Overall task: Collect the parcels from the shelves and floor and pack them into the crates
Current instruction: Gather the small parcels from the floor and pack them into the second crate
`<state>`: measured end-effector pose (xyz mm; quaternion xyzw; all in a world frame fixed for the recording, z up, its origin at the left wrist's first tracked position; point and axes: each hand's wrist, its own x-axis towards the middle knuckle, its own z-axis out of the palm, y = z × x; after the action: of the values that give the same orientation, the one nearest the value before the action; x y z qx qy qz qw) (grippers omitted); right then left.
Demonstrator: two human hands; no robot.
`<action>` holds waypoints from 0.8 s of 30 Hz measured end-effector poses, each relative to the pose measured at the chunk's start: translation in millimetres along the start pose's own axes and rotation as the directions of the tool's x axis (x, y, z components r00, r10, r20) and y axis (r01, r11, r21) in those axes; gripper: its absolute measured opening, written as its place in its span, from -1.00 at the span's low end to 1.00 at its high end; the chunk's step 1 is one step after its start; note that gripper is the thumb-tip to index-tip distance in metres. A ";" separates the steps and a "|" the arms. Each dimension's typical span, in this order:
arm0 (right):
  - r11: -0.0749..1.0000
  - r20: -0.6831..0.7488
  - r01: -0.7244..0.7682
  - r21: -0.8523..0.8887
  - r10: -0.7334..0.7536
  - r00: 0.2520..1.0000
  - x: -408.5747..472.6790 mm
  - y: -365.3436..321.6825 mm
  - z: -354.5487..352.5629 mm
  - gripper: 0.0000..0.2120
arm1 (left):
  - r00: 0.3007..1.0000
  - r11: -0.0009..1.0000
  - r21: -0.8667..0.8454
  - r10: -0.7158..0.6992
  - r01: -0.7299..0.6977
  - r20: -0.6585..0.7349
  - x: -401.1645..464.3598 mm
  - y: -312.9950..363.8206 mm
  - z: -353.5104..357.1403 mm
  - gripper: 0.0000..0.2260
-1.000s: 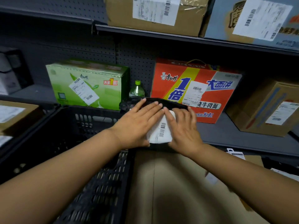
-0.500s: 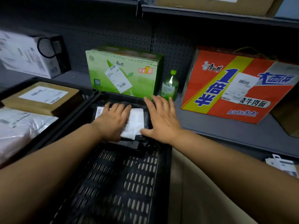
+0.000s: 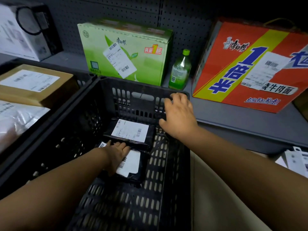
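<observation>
Two flat black poly-bag parcels with white barcode labels lie on the floor of the black slotted plastic crate (image 3: 93, 104). Far parcel (image 3: 131, 133) is at 12 o'clock of the crate floor. Near parcel (image 3: 131, 165) sits just at its 6 o'clock, edges touching or slightly tucked under; can't tell which.

Left hand (image 3: 116, 155) rests flat, palm down, on the near parcel, fingertips reaching the far parcel's near edge. Grip is not closed on anything, just pressing. Right hand (image 3: 179, 115) hovers at the crate's 1 o'clock corner, fingers spread and empty, apparently near the rim; contact unclear.

Handling, judged by look:
- Film wrap is wrinkled and glossy, so likely slippery; labels give a drier surface.
- Slim, probably light. Block-like edges suggest something fairly stiff inside, so they should slide and stack flat without sagging much.
- Best hold: pinch a long edge, thumb on top and fingers under, or push flat by the label.

Shelf behind the crate, 12 to 2 o'clock: green drinks carton (image 3: 125, 52), green bottle (image 3: 180, 70), red-and-yellow noodle carton (image 3: 250, 67). These look bulkier and need two hands at opposite ends.

At 9 o'clock, a second crate holds a brown labelled cardboard box (image 3: 33, 84) and a clear-bagged parcel (image 3: 18, 119).
</observation>
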<state>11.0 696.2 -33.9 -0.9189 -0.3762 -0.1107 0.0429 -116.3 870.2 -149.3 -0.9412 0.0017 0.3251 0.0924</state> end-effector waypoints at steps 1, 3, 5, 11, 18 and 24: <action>1.000 0.005 0.000 -0.002 0.000 1.000 0.4 -0.3 0.5 -0.42 | 0.998 1.000 -0.009 -0.015 0.015 -0.053 4.3 -2.2 6.1 -0.07; 1.000 0.013 -0.006 -0.008 0.006 1.000 0.8 -0.8 0.1 -0.42 | 0.986 0.999 -0.028 -0.043 0.039 -0.161 11.1 -6.5 15.6 -0.11; 1.000 0.021 -0.014 -0.007 0.014 1.000 0.8 -1.1 0.1 -0.41 | 0.969 0.999 0.015 -0.038 0.043 -0.245 16.2 -9.9 22.2 -0.12; 1.000 0.047 -0.026 0.009 0.026 0.999 1.4 -1.1 0.9 -0.36 | 0.945 0.997 0.076 -0.007 0.034 -0.326 23.1 -15.4 53.1 -0.15; 0.999 0.057 -0.032 0.020 0.031 0.998 1.9 -0.2 2.1 -0.35 | 0.963 0.996 -0.076 0.025 -0.047 -0.268 30.3 -17.6 64.8 -0.17; 0.999 0.046 -0.036 0.028 0.035 0.998 -0.2 -1.1 0.2 -0.41 | 0.974 0.992 -0.112 0.029 -0.056 -0.227 30.4 -21.3 64.9 -0.09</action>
<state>10.1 696.9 -34.2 -0.9270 -0.3623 -0.0834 0.0495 -130.6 904.3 -214.2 -0.9754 0.0129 0.2180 0.0290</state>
